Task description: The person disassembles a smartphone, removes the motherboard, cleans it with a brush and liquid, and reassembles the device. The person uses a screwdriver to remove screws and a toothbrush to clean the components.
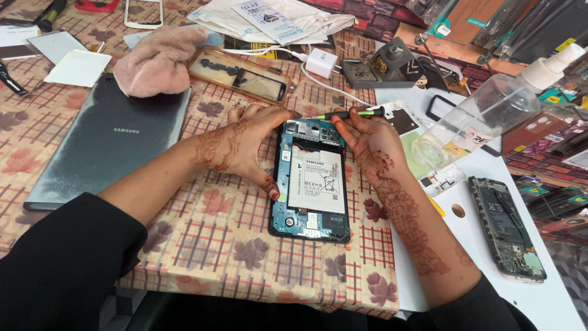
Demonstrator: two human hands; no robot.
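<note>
A white rectangular label (316, 178) with black print covers the battery in the opened tablet at the centre of the table. A white plastic bag (269, 19) with a blue-printed panel lies at the far edge. The clear spray bottle (484, 113) on the right carries a red-and-white label (474, 139). Orange-brown flat packages (478, 18) stand top right.

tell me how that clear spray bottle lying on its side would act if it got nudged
The spray bottle lies on its round side on the white board, so it would probably roll. It looks like thin clear plastic and nearly empty, so likely light and easily knocked.
</note>
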